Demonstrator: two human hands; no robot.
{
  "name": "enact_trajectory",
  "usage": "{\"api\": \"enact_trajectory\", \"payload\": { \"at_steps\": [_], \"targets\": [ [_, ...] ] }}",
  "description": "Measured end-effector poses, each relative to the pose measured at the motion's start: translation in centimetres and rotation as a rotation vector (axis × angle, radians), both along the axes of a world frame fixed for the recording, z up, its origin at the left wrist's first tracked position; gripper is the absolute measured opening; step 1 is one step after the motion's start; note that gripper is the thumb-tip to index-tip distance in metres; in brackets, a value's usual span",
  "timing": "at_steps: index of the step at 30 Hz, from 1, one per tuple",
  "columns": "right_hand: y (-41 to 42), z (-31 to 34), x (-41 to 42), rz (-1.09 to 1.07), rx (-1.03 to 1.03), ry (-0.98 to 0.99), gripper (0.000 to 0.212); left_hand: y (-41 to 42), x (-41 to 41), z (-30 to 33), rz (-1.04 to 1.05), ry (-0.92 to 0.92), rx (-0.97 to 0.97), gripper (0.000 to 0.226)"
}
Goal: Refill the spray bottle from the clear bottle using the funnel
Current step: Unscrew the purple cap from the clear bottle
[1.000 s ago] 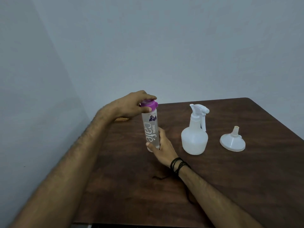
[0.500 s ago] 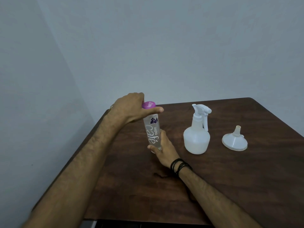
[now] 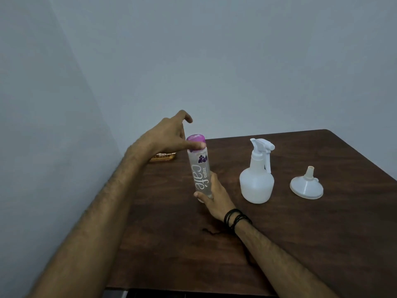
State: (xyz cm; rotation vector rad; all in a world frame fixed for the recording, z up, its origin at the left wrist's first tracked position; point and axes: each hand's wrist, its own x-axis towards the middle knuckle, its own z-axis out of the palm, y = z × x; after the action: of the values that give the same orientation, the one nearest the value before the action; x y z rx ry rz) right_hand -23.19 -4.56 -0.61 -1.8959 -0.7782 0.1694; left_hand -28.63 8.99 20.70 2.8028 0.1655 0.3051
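A clear bottle [image 3: 199, 175] with white lettering stands upright on the dark wooden table [image 3: 322, 244], slightly tilted. Its purple cap [image 3: 195, 140] is on. My left hand [image 3: 166, 136] is at the cap, thumb pressed against its side and the other fingers lifted above and behind it. My right hand [image 3: 216, 196] grips the lower part of the bottle. To the right stands a white spray bottle [image 3: 257, 181] with its trigger head on. Further right a white funnel [image 3: 306, 186] rests upside down, spout up.
A small tan, ribbed object [image 3: 163, 157] lies at the table's far left edge, partly behind my left wrist. Grey walls close in behind and on the left. A black thread trails on the table from the bands on my right wrist [image 3: 235, 218].
My left hand has turned around the purple cap, its fingers lifting off the top so only the thumb stays on the cap's side. The bottle and my right hand stay in place.
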Motion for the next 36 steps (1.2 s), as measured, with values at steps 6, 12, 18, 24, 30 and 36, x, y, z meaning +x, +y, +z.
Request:
{"api": "enact_trajectory", "payload": {
  "at_steps": [6, 12, 18, 24, 30, 36],
  "targets": [
    [-0.1, 0.0, 0.1, 0.009, -0.001, 0.011, 0.072, 0.3, 0.4, 0.0, -0.24, 0.222, -0.004, 0.075],
    [-0.1, -0.1, 0.2, -0.001, 0.007, -0.004, 0.069, 0.0, 1.1, -0.3, -0.022, 0.09, 0.124, 0.083],
    [0.0, -0.3, 0.2, -0.004, 0.004, -0.023, 0.067, -0.1, 0.9, 0.2, -0.141, 0.192, 0.075, 0.054],
    [-0.1, -0.3, 0.2, -0.006, 0.001, -0.031, 0.068, -0.3, 0.6, 0.0, -0.144, 0.162, 0.075, 0.079],
    [-0.1, -0.2, 0.2, -0.006, -0.002, -0.022, 0.069, -0.1, 1.1, -0.1, -0.166, 0.129, 0.073, 0.039],
    [-0.1, -0.2, 0.1, -0.01, 0.001, -0.036, 0.068, -1.2, 1.3, -1.7, 0.135, -0.003, 0.394, 0.055]
  ]
}}
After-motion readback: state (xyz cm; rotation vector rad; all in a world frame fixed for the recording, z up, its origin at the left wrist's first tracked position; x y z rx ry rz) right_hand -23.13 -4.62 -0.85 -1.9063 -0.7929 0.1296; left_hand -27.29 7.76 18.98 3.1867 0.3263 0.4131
